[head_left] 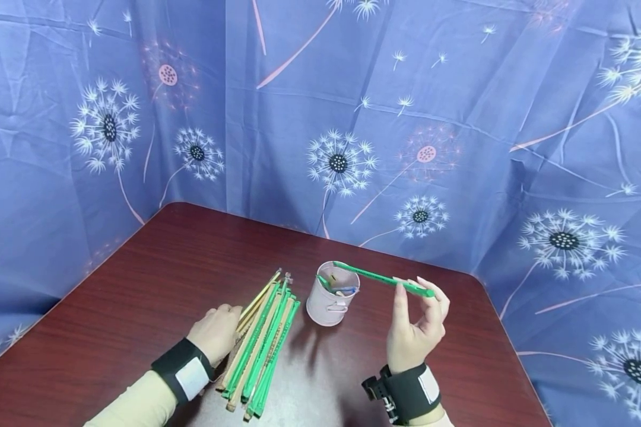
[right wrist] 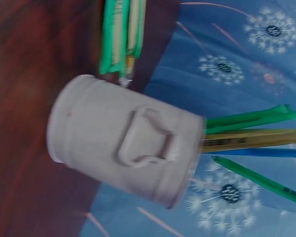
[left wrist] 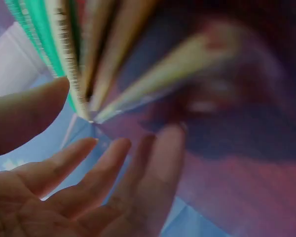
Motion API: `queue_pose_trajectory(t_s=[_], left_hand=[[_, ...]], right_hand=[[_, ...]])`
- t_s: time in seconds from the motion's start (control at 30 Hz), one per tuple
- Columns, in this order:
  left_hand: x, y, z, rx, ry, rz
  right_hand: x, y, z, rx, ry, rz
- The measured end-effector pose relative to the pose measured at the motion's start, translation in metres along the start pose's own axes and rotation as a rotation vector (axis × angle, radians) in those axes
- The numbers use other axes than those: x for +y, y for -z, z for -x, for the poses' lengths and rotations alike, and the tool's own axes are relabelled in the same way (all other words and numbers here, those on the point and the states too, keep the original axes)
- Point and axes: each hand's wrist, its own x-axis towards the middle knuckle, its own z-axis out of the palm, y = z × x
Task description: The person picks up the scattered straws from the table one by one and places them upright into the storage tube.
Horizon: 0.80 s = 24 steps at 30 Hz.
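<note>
My right hand [head_left: 418, 331] pinches one end of a long green wrapped stick [head_left: 376, 277] between thumb and fingers. The stick's far tip points left, at the rim of a small pale metal pail [head_left: 323, 309] with a little side handle. Green, brown and blue sticks stand inside that pail. At the left edge of a pile of green and tan wrapped sticks [head_left: 267, 341] is my left hand [head_left: 217, 332]. In the left wrist view its fingers [left wrist: 160, 168] are spread, with a blurred yellowish stick [left wrist: 172, 66] near them; contact is unclear.
The dark red-brown table [head_left: 213, 243] runs back to a blue dandelion-print curtain [head_left: 278, 148], which hangs behind and at both sides. The pail stands upright, just right of the pile.
</note>
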Motion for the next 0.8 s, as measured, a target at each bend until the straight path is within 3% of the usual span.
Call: queue_pose_trajectory(t_s=[0.23,0.6,0.8], left_hand=[[-0.011,-0.004,-0.002,-0.002,0.009,0.018],[-0.016,-0.004,-0.007,-0.05,0.041,0.065],[-0.018,-0.004,-0.008,-0.077,0.067,0.085]], right_hand=[[0.022,0.009,0.012,-0.068,-0.023,0.189],[0.036,0.01,0.028,-0.215,-0.017,0.301],[0.041,0.008,0.035,-0.315,0.043,0.325]])
